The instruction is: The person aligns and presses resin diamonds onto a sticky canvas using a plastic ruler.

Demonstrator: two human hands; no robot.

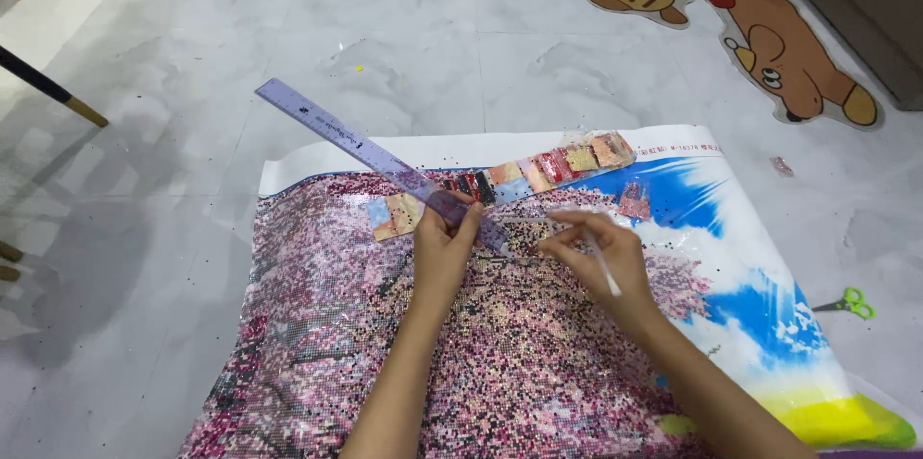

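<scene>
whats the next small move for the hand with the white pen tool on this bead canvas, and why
Probably bring the thin white pen tool tip down against the edge of the translucent purple ruler. The left hand presses the ruler flat on the pink beaded canvas, and the right hand holds the pen beside it.

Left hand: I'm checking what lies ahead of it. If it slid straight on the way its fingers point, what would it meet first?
The left hand points up-canvas and already touches the purple ruler; that comes first, probably.

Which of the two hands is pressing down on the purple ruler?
The left hand: its fingers rest on the purple ruler lying across the canvas. The right hand holds a thin white pen instead.
</scene>
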